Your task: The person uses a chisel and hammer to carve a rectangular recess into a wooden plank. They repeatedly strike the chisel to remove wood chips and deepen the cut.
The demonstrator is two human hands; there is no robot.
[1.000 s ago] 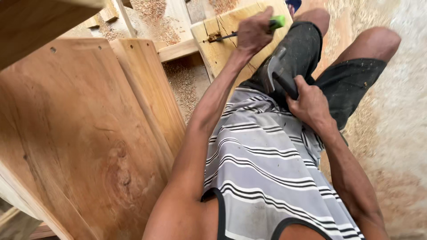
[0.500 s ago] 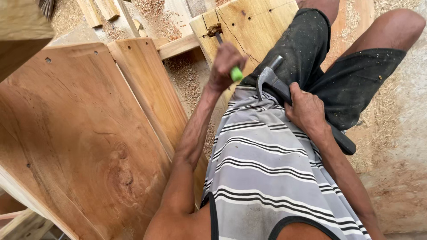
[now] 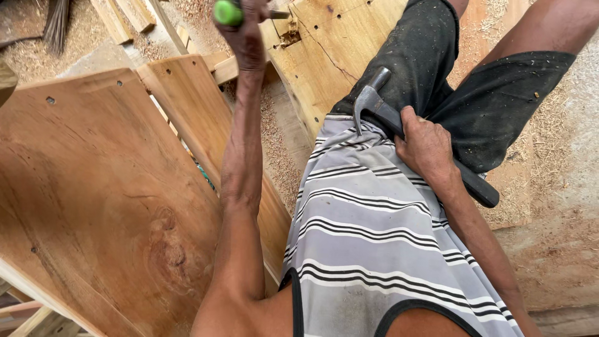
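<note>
My left hand [image 3: 248,34] is raised near the top edge and grips a tool with a green handle [image 3: 226,12]; its metal shaft pokes out to the right of my fist. Just right of it lies a pale wooden plank [image 3: 337,43] with small holes and a chipped notch. My right hand [image 3: 427,146] holds a claw hammer [image 3: 377,103] by its dark handle, head resting against my striped shirt at the hip.
A large brown wooden panel [image 3: 100,200] leans at the left, with a narrower board [image 3: 193,118] beside it. Sawdust [image 3: 277,162] covers the ground between the boards. Loose wood strips [image 3: 125,15] lie at the top left. My knees in dark shorts [image 3: 474,81] are bent ahead.
My left hand has pulled the green-handled tool back from the plank and then lifted it again. The hammer in my right hand has swung up, so its claw head shows at my hip.
</note>
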